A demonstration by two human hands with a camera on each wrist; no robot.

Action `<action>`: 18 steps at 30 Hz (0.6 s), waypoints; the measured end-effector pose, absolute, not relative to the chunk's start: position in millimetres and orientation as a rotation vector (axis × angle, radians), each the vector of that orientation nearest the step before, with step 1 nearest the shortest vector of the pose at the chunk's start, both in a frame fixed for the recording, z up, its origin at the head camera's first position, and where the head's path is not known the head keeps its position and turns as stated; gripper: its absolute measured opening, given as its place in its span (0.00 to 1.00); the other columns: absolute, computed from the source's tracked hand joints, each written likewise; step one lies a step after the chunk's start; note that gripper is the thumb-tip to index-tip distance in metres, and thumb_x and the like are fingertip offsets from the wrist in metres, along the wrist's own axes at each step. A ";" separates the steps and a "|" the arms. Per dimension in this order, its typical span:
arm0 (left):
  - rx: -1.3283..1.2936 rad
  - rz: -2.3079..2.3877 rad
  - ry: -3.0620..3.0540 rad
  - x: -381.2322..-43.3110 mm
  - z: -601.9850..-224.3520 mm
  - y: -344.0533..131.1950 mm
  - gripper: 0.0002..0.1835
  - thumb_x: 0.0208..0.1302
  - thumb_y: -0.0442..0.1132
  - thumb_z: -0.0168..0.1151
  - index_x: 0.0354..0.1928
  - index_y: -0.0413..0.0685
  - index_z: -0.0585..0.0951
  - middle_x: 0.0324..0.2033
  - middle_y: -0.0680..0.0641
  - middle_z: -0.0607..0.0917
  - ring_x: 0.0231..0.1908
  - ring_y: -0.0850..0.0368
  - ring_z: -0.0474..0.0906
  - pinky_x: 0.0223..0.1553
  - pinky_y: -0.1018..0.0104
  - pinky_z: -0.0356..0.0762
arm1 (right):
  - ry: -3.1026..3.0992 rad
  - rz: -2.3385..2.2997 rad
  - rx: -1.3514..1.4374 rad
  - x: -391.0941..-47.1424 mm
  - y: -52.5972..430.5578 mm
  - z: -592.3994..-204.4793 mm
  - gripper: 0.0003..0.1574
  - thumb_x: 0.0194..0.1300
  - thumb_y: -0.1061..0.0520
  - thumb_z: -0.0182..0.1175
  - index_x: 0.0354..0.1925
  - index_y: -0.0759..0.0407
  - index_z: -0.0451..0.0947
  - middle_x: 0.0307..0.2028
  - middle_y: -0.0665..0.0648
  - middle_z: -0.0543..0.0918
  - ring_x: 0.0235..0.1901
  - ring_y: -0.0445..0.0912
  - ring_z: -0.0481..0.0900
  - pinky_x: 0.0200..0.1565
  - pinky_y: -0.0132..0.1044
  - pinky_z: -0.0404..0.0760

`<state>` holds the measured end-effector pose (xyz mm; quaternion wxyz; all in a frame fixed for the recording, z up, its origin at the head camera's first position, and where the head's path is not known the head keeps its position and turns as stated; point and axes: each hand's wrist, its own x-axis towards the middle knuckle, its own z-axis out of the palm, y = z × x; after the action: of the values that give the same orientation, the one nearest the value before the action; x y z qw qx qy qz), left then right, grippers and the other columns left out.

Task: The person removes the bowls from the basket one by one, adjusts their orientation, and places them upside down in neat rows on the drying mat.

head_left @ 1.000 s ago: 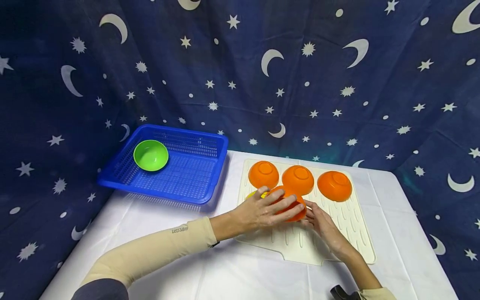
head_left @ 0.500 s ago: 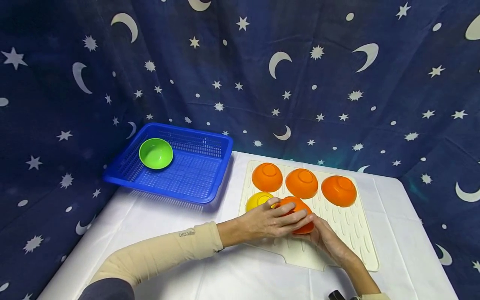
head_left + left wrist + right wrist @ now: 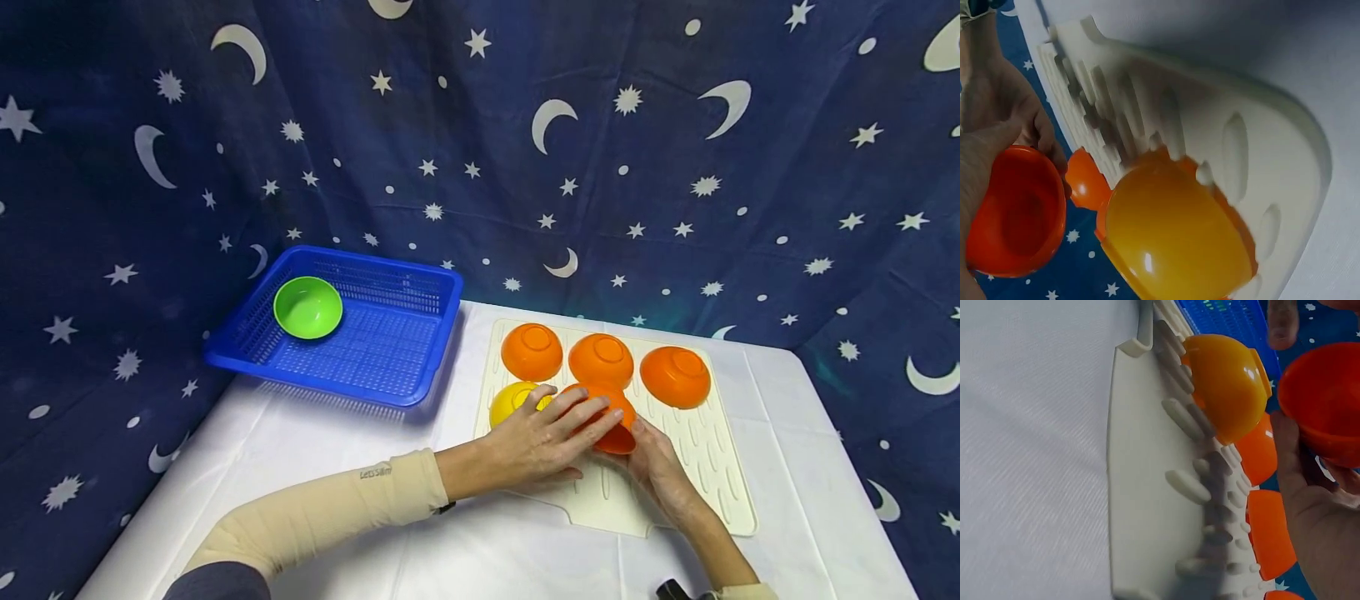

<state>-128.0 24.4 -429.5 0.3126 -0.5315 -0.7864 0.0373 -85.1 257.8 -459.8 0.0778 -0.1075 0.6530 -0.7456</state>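
Note:
An orange bowl [image 3: 621,437] is held over the front part of the cream drying mat [image 3: 607,504], tilted so that part of its inside shows. My left hand [image 3: 536,446] lays its curved fingers over the bowl's outside, the thumb lower and apart from the rim in the head view. My right hand [image 3: 663,471] holds the bowl's right side, with its thumb [image 3: 1286,440] at the rim in the right wrist view. Just left of it, a yellow bowl [image 3: 508,402] sits upside down on the mat, partly behind my left fingers.
Several orange bowls [image 3: 531,352] rest upside down in a row along the mat's back. At the left stands a blue perforated basket [image 3: 390,350] with a green bowl [image 3: 307,308] in it, opening upward. A starry dark-blue cloth [image 3: 480,150] hangs behind the white-covered table [image 3: 360,550].
The held orange bowl has moved a little right over the mat and turned, so its inside shows more. The yellow bowl has come more into sight, and my left thumb now shows below the bowl.

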 end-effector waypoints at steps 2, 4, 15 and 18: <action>-1.384 0.053 -2.157 -126.2 -430.5 24.3 0.51 0.59 0.68 0.64 0.77 0.47 0.61 0.70 0.42 0.61 0.67 0.47 0.59 0.59 0.52 0.63 | 2.000 -2.271 -0.284 -84.0 259.3 -463.0 0.29 0.82 0.50 0.39 0.71 0.64 0.62 0.61 0.51 0.75 0.57 0.43 0.79 0.55 0.42 0.79; -1.381 0.019 -2.222 -125.6 -431.7 24.4 0.51 0.60 0.67 0.64 0.77 0.44 0.61 0.70 0.41 0.62 0.66 0.47 0.61 0.58 0.52 0.64 | 2.056 -2.324 -0.236 -82.0 262.3 -466.2 0.22 0.82 0.53 0.41 0.67 0.55 0.69 0.58 0.53 0.77 0.52 0.41 0.81 0.53 0.40 0.81; -1.415 -0.297 -2.516 -137.9 -431.3 28.7 0.42 0.65 0.53 0.63 0.76 0.46 0.61 0.72 0.50 0.68 0.73 0.56 0.56 0.64 0.41 0.58 | 2.390 -2.191 0.096 -83.2 276.2 -474.4 0.42 0.70 0.66 0.62 0.75 0.70 0.54 0.56 0.48 0.77 0.52 0.32 0.79 0.51 0.26 0.78; -1.418 -0.343 -2.584 -138.6 -432.3 28.2 0.44 0.64 0.51 0.64 0.78 0.45 0.58 0.73 0.51 0.68 0.74 0.57 0.54 0.65 0.39 0.56 | 2.459 -2.098 0.168 -84.8 277.0 -476.9 0.48 0.66 0.65 0.67 0.75 0.68 0.52 0.60 0.57 0.71 0.54 0.30 0.75 0.52 0.23 0.75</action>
<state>-138.6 28.2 -432.3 0.0871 -0.4759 -0.8675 -0.1152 -84.8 277.0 -476.9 -0.0478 0.0517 0.7589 -0.6474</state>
